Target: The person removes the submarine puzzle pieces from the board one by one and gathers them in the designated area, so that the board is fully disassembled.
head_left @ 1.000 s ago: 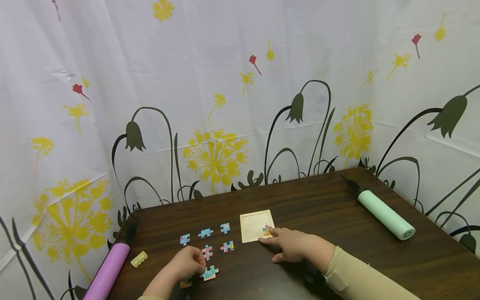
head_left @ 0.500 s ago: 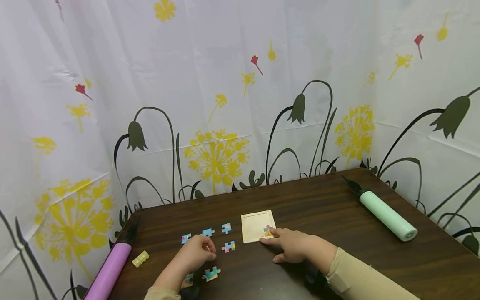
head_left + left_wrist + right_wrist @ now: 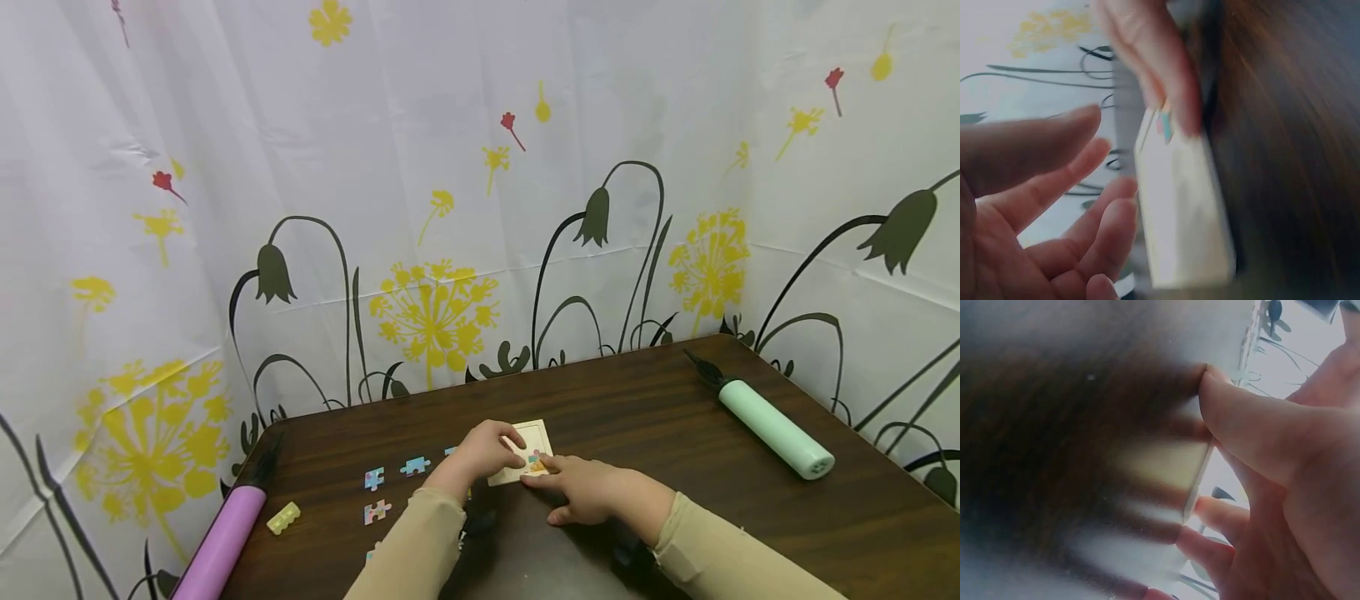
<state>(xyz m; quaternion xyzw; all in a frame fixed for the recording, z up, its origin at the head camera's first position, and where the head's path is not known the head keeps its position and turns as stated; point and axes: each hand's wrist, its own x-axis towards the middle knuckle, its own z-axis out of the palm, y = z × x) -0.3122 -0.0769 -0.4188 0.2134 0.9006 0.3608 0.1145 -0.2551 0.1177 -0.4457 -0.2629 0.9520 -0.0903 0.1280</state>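
My left hand [image 3: 487, 454] hovers over a small pale wooden puzzle tray [image 3: 538, 430], its thumb and index fingertips close together. In the left wrist view no piece shows between the fingers [image 3: 1119, 187], but the tips overlap and I cannot tell whether they pinch one. Fingers of my right hand [image 3: 588, 490] lie on the tray's near right corner; the right wrist view has them along the tray's edge [image 3: 1192, 499]. Colourful fitted pieces [image 3: 535, 463] sit in that corner. Loose puzzle pieces [image 3: 415, 466] lie left of the tray, several partly behind my left sleeve.
A purple hand pump [image 3: 225, 537] with a black nozzle lies at the table's left edge, a yellow toy block [image 3: 283, 517] beside it. A mint-green pump [image 3: 776, 429] lies at the right. Behind the brown table [image 3: 615, 400] hangs a flower-printed curtain [image 3: 450, 125].
My left hand has moved right and away from me, from the loose pieces to above the tray. Pieces at the left are uncovered. The right hand has stayed on the tray's corner.
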